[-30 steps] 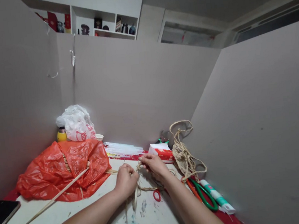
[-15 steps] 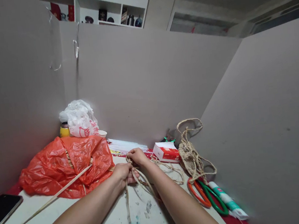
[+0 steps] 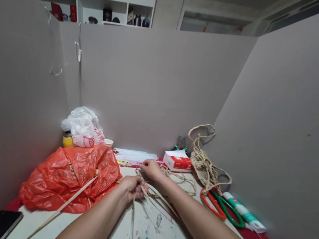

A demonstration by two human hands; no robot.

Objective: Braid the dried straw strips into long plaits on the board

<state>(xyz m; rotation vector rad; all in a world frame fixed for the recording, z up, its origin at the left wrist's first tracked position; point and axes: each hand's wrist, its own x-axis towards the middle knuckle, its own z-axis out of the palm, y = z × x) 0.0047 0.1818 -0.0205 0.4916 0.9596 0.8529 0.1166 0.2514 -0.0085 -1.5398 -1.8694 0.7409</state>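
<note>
My left hand (image 3: 130, 187) is closed on a bunch of pale dried leaf strips (image 3: 132, 221) that hang down onto the white tabletop (image 3: 75, 238). Just beyond it, my right hand (image 3: 151, 169) pinches the upper end of the same strips, where thin twine (image 3: 181, 179) trails off to the right. Both hands meet near the middle of the table, close to the red plastic bag (image 3: 67, 177).
A long leaf strip (image 3: 49, 218) sticks out of the red bag. A white plastic bag (image 3: 83, 127) and yellow jar (image 3: 67, 139) stand behind it. A red-white box (image 3: 177, 160), a twine bundle (image 3: 204, 164), orange and green scissors (image 3: 221, 205), a glue tube (image 3: 243, 212) lie right. A phone (image 3: 1, 228) lies left.
My right hand moved left and farther away, meeting my left hand; the strips now hang longer below the hands. The camera view shifted slightly.
</note>
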